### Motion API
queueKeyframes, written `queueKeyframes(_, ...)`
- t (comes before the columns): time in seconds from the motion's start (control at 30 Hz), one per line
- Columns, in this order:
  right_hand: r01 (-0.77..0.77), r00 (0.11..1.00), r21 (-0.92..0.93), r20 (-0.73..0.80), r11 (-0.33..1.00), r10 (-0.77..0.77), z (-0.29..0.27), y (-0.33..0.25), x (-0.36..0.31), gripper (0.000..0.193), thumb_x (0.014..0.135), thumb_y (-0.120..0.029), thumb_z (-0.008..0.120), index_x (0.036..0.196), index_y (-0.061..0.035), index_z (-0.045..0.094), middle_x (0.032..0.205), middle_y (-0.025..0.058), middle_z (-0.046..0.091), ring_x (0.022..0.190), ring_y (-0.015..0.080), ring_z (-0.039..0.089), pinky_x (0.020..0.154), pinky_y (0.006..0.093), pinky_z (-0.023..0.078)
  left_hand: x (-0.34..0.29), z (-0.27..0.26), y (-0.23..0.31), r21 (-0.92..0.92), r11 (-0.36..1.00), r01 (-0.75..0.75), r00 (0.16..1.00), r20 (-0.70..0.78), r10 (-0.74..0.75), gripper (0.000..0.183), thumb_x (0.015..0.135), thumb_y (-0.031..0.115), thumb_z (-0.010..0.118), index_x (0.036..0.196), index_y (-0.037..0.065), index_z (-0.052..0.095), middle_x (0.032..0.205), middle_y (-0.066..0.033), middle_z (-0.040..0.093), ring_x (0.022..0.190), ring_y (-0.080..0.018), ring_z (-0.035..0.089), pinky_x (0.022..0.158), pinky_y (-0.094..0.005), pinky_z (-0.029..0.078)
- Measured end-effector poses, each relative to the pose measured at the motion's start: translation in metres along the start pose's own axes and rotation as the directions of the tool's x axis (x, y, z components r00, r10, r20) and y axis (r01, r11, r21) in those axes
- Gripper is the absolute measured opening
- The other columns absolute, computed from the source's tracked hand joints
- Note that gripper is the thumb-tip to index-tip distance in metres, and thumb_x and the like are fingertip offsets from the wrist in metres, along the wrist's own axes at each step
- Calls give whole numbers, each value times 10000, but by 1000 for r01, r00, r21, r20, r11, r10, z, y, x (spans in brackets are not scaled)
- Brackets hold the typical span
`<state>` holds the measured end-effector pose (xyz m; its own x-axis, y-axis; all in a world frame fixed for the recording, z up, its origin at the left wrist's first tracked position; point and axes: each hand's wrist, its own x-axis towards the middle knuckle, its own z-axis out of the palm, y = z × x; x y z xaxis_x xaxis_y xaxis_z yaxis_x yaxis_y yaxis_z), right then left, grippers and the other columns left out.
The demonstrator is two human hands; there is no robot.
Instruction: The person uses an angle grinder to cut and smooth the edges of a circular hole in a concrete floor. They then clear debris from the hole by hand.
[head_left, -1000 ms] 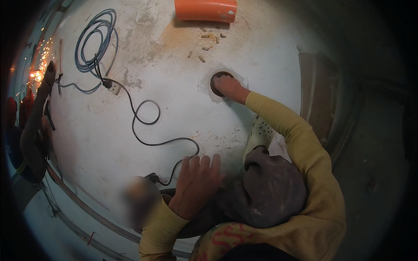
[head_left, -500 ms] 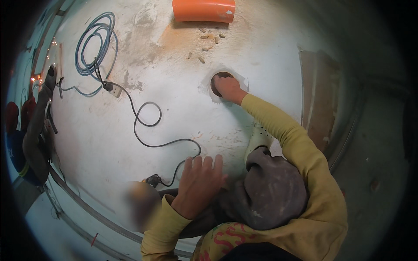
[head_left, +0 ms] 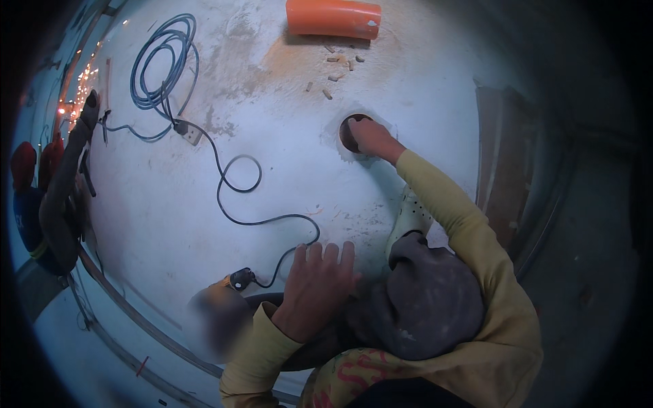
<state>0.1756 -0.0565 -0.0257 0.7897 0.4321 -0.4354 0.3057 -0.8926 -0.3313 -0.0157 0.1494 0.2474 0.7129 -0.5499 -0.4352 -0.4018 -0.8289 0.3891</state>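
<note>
My right hand [head_left: 375, 139] reaches forward to a round dark hole [head_left: 349, 133] with a rough grey patched rim in the white surface. Its fingers are bent together over the opening; their tips are partly hidden, and I cannot make out what they hold. Closer to me, my left hand [head_left: 318, 284] is open with the fingers stretched out side by side, back upward and nothing in it. Just past its fingertips runs a black cable [head_left: 299, 217], which leads to a yellow and black power tool [head_left: 238, 279], partly hidden by a blur.
An orange curved pipe piece [head_left: 333, 19] lies at the far side, with several small stubs [head_left: 333, 78] before it. A coiled blue-grey cable [head_left: 163, 64] meets a socket block [head_left: 188, 132]. A brown board [head_left: 500, 149] lies right. Far left, another person [head_left: 61, 204] works near sparks [head_left: 81, 85].
The view has shifted slightly, so the far things sit a little further right. More sparks show at the far left, and the light looks bluer. Both hands stay nearly in place.
</note>
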Motion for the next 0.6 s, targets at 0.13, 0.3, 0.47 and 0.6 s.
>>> queueKeyframes(0.13,-63,997,210,62,976,51,-36,8,2,317,937,-95,635,1237,7,658,1134,247,745,1089,405,723,926,501,577,1,-1,-1,8,1000,-11,1000,-29,11,539,916,368,759,1298,17,615,965,-97,679,953,-269,660,904,-441,495)
queueKeyframes(0.3,109,884,521,-441,847,157,-72,22,35,443,988,-201,621,1364,34,612,1365,296,636,1249,453,623,1042,483,520,7,1,-1,9,999,-50,999,-1,50,540,901,358,771,1286,14,614,957,-95,667,942,-269,653,896,-430,493)
queueKeyframes(0.47,-117,906,60,-402,991,131,-31,3,33,822,1092,-484,462,1618,105,235,1668,337,280,1560,477,267,1276,528,246,6,2,2,34,999,-32,999,-35,34,529,895,353,778,1276,25,611,995,-98,665,983,-274,649,924,-438,492)
queueKeyframes(0.6,2,968,-127,-249,992,-34,20,-26,2,958,1057,-626,445,1617,121,230,1716,319,169,1609,452,151,1314,534,116,4,4,0,36,999,-12,998,-55,14,515,897,353,778,1268,36,611,1018,-102,663,1005,-274,646,937,-442,491)
